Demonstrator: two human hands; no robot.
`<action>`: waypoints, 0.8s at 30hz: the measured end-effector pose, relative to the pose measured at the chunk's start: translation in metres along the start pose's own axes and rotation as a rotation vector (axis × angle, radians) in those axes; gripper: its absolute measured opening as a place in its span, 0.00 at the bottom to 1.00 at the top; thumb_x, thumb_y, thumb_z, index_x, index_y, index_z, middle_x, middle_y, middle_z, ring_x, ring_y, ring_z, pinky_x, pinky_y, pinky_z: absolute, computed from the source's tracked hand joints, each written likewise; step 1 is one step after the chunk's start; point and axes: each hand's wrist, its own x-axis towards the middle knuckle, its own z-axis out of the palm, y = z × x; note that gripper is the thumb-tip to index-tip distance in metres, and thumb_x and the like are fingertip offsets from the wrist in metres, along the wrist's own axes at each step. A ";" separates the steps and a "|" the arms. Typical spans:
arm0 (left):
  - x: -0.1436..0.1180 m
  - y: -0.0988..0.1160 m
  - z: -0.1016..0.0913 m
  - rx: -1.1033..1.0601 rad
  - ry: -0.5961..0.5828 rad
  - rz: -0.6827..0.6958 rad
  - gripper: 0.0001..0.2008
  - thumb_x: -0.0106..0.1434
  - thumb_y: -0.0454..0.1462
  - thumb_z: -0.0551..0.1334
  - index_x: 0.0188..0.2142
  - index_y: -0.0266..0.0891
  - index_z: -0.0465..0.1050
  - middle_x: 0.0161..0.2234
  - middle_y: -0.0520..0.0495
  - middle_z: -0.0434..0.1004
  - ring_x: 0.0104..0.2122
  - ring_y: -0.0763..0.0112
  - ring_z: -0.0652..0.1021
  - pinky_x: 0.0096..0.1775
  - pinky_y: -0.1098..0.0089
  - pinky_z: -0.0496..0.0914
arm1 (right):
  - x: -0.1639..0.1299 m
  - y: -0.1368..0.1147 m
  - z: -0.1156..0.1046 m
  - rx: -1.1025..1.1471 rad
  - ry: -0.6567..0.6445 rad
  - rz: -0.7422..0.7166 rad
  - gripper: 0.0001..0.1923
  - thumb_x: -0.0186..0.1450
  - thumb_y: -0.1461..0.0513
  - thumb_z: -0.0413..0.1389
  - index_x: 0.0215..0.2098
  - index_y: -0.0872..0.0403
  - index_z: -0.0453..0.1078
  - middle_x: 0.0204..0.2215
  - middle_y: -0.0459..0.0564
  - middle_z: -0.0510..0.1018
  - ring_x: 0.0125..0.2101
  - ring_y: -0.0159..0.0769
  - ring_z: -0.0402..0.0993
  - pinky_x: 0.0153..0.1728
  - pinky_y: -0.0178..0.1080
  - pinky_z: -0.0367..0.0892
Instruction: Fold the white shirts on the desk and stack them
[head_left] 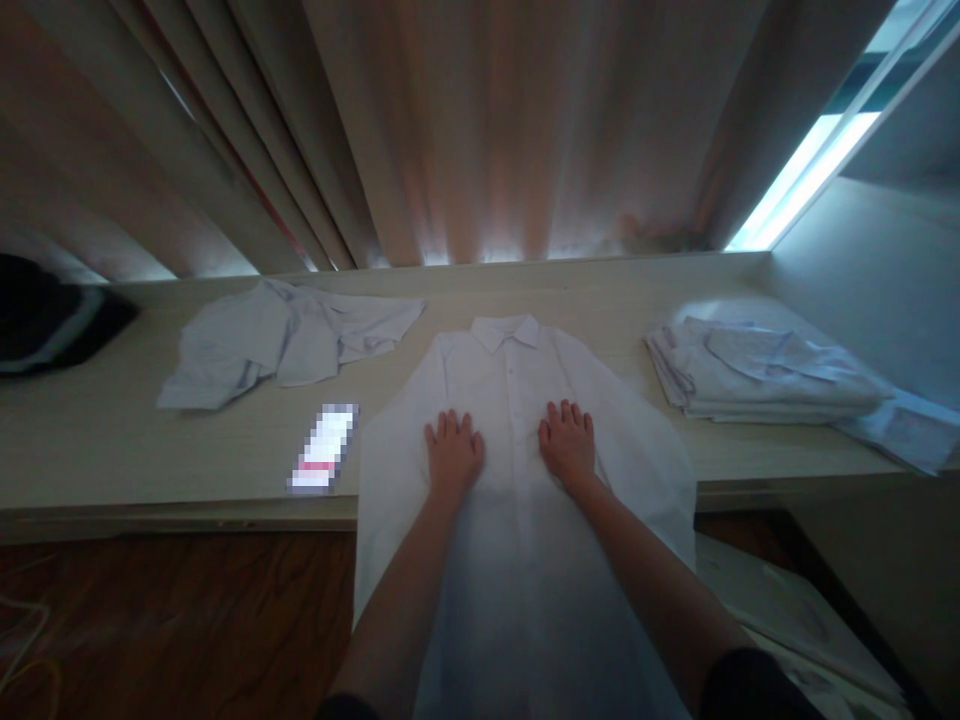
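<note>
Room was dim. Long pale wooden counter (112, 440) ran full width, front edge low at 8 o'clock. Behind it, heavy beige curtains (480, 130) hung in deep folds from 10 to 1 o'clock, faint glow leaking at hem. Bright window strip (810, 170) slanted at 2 o'clock, sole strong light, bluish. Plain grey wall (885, 270) closed corner at 3 o'clock. Dark reddish wooden floor (172, 620) showed under counter at 7 o'clock, thin pale cable (30, 640) trailing at far edge.
</note>
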 end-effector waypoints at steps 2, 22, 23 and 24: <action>0.000 0.000 0.000 -0.002 0.009 0.001 0.25 0.64 0.42 0.46 0.58 0.37 0.59 0.61 0.35 0.58 0.61 0.52 0.57 0.59 0.45 0.49 | 0.000 0.000 0.000 0.002 -0.015 -0.005 0.24 0.68 0.57 0.41 0.58 0.57 0.60 0.59 0.61 0.62 0.59 0.49 0.53 0.57 0.52 0.41; 0.002 0.000 -0.002 -0.070 -0.050 0.159 0.21 0.62 0.40 0.49 0.54 0.41 0.64 0.57 0.39 0.64 0.59 0.57 0.62 0.59 0.52 0.53 | 0.000 0.001 0.001 -0.014 0.006 -0.013 0.23 0.67 0.57 0.43 0.57 0.57 0.60 0.58 0.60 0.63 0.58 0.49 0.54 0.57 0.52 0.43; 0.002 0.000 -0.003 -0.072 -0.055 0.165 0.20 0.62 0.40 0.49 0.53 0.41 0.65 0.57 0.39 0.65 0.58 0.57 0.62 0.59 0.53 0.53 | 0.000 0.001 0.001 -0.014 0.005 -0.015 0.23 0.67 0.57 0.42 0.57 0.57 0.60 0.58 0.60 0.62 0.58 0.48 0.54 0.57 0.52 0.42; 0.002 0.000 -0.003 -0.071 -0.054 0.161 0.20 0.62 0.40 0.50 0.53 0.41 0.65 0.56 0.39 0.65 0.58 0.57 0.63 0.58 0.54 0.53 | -0.001 0.001 0.001 -0.015 0.006 -0.017 0.23 0.67 0.57 0.42 0.57 0.57 0.60 0.58 0.60 0.62 0.58 0.48 0.53 0.57 0.52 0.42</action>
